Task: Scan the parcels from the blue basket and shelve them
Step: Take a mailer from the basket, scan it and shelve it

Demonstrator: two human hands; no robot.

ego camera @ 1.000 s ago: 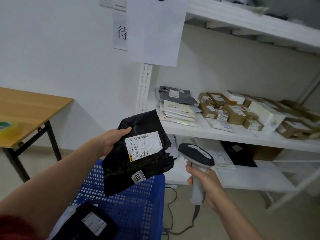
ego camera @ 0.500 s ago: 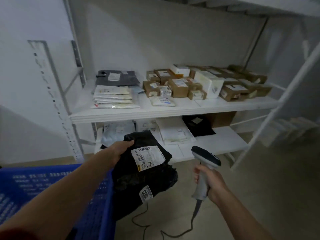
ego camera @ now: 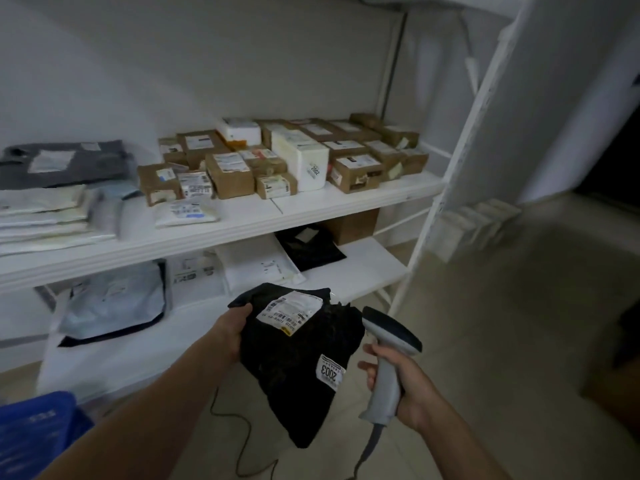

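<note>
My left hand (ego camera: pixel 230 332) grips the upper left edge of a black plastic parcel (ego camera: pixel 298 372), which hangs in front of the lower shelf (ego camera: pixel 360 271). The parcel carries a white shipping label and a small sticker reading 2003. My right hand (ego camera: pixel 401 386) holds a grey barcode scanner (ego camera: pixel 388 362) by its handle, just right of the parcel, its head beside the bag's right edge. A corner of the blue basket (ego camera: pixel 34 431) shows at the bottom left.
The middle shelf (ego camera: pixel 311 209) holds several brown cardboard boxes (ego camera: pixel 228 174), a white box (ego camera: pixel 304 161) marked 2002 and flat mailers (ego camera: pixel 45 216) at the left. The lower shelf has grey, white and black bags. A white upright post (ego camera: pixel 446 188) stands right. The scanner cable trails on the floor.
The view has swung right and closer to the shelves; the basket slid to the bottom-left corner. The parcel and scanner stay in my hands, now nearer the lower shelf.
</note>
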